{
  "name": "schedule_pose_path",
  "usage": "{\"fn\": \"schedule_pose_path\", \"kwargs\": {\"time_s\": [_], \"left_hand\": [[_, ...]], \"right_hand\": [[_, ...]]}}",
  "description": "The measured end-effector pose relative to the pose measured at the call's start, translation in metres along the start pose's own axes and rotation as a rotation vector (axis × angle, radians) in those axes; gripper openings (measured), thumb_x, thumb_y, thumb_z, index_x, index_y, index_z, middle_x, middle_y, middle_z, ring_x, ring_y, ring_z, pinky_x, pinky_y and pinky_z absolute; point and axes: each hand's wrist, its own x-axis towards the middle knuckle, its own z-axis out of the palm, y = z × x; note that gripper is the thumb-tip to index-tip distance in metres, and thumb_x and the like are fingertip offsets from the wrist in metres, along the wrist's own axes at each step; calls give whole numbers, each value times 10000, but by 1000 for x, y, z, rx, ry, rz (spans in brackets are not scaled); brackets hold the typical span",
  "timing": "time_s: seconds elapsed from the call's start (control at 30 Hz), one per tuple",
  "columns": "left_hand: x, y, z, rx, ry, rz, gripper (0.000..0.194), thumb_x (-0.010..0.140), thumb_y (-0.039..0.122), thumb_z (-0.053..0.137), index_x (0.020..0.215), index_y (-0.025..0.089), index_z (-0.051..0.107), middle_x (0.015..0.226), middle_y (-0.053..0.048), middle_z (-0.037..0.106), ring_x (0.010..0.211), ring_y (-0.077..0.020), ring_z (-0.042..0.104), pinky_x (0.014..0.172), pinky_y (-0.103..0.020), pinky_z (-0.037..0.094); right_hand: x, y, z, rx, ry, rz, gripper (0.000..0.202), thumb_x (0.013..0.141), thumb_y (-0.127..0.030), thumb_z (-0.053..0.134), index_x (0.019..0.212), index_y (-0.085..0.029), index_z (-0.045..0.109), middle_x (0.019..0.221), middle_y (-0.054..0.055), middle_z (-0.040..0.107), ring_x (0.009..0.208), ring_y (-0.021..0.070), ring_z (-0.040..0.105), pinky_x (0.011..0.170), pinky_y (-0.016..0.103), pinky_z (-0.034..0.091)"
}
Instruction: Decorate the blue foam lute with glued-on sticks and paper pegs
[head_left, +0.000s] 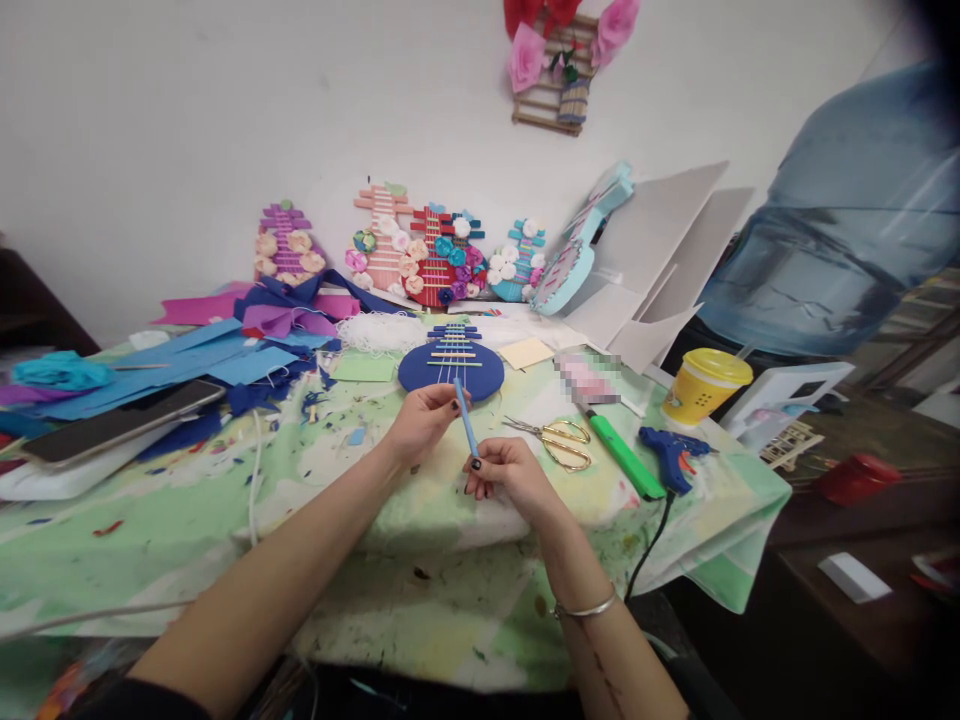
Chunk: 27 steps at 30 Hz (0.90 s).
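Between my two hands is a thin blue strip (466,418), tilted, in front of a dark blue lute-shaped craft piece. My left hand (424,420) pinches the strip near its upper end. Its lower end is gripped between the thumb and fingers of my right hand (506,472). The dark blue lute-shaped piece (420,374) lies flat on the table just beyond, with pale strings and light cross strips on it. Gold-handled scissors (566,444) rest right of my right hand, blades pointing left. A small blue scrap (356,436) lies left of my left hand.
Right of the scissors lie a green utility knife (626,458) and a blue glue gun (673,456) with a cord. Behind them stands a yellow-lidded tub (706,385). Blue paper sheets (176,360) and a phone (124,424) are at left. Finished lute-shaped pieces (433,262) lean on the wall.
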Motion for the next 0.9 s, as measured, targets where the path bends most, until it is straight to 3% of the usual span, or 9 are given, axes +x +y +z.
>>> {"fn": "schedule_pose_path", "kwargs": {"time_s": [0.27,0.6,0.9], "left_hand": [[-1,-3,-1,58,-131,-91,182,539,218,786,662,112,706,618,-46,632,615,-121,537,671,-279,399],[-2,-2,0,120,30,-76,61,498,133,725,542,123,684,561,-31,594,616,-124,498,657,-279,362],[-5,-1,5,103,51,-74,87,515,173,752,556,127,689,574,-34,611,613,-122,512,669,-280,387]], "right_hand": [[-1,0,-3,16,-42,-8,176,659,-281,676,653,-120,606,502,21,628,381,79,508,398,180,368],[0,0,0,-47,-2,-15,209,666,-317,674,653,-122,600,499,17,621,386,79,509,393,177,359],[-1,0,1,-59,16,-23,219,669,-332,673,674,-126,601,541,27,650,422,86,539,422,185,385]]}}
